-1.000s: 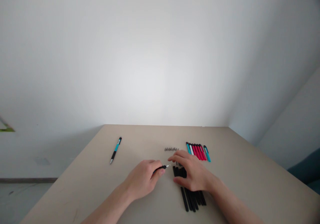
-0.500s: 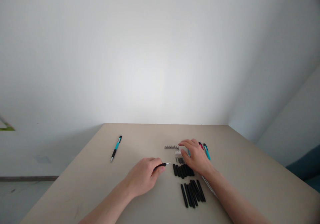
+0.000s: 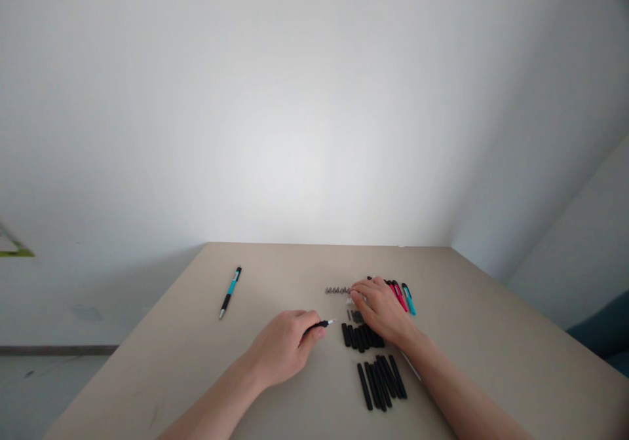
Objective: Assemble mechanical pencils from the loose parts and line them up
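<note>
My left hand (image 3: 287, 347) rests on the beige table (image 3: 481, 335), closed round a black pen part (image 3: 322, 325) whose white tip pokes out to the right. My right hand (image 3: 382, 310) lies further back, fingers curled down over a small cluster of little grey and white parts (image 3: 354, 309), pinching at them; what it holds is too small to make out. In front of it lie a row of short black grips (image 3: 361, 337) and a row of long black barrels (image 3: 381, 380). A line of small metal tips (image 3: 337, 291) sits left of the fingertips.
Red and teal pen halves (image 3: 401, 296) lie in a row behind my right hand. A whole teal-and-black pen (image 3: 230, 292) lies alone at the far left of the table. White walls stand behind the table's far edge.
My right hand moved away from the black grips toward the back, to the small parts near the metal tips, then drew slightly back. My left hand has stayed put with the pen part.
</note>
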### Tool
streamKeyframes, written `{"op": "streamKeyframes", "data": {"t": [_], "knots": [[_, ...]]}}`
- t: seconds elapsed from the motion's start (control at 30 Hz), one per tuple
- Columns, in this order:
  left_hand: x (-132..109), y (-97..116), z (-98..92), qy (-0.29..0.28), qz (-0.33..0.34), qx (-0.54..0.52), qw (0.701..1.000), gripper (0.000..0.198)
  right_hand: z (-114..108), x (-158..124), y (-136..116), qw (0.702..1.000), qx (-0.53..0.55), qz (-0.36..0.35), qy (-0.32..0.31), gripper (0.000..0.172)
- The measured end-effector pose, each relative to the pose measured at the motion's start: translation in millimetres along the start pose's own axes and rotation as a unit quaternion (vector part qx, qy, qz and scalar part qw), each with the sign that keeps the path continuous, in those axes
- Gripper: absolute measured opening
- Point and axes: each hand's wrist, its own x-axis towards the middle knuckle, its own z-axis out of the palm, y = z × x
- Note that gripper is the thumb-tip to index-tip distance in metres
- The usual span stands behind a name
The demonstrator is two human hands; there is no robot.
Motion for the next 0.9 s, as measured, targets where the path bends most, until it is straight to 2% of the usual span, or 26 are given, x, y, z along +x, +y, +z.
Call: {"op": "streamKeyframes", "data": {"t": [0.33,0.5,0.63,0.73,0.9], "knots": [[-0.1,-0.9,-0.2,-0.002,-0.002,0.000,1.000,0.027,2.4,1.6,2.6,1.000,-0.006,0.009,0.013,0.036],[0.1,-1.3,0.5,0.000,-0.004,-0.004,1.000,0.026,3.3,0.8,7.0,0.996,0.021,0.012,0.089,0.026],[1.0,-1.4,0.3,0.003,-0.011,0.002,1.000,0.026,-1.2,-2.4,-2.9,0.988,0.083,-0.006,0.130,0.019],[1.2,-1.8,0.4,-0.001,-0.016,0.009,1.000,0.026,-3.6,-5.7,-16.0,0.982,0.140,-0.014,0.123,0.018],[1.0,-3.4,2.5,-0.004,-0.030,0.016,0.999,0.026,-3.7,-10.3,-34.5,0.967,0.242,0.006,0.073,0.016]]}}
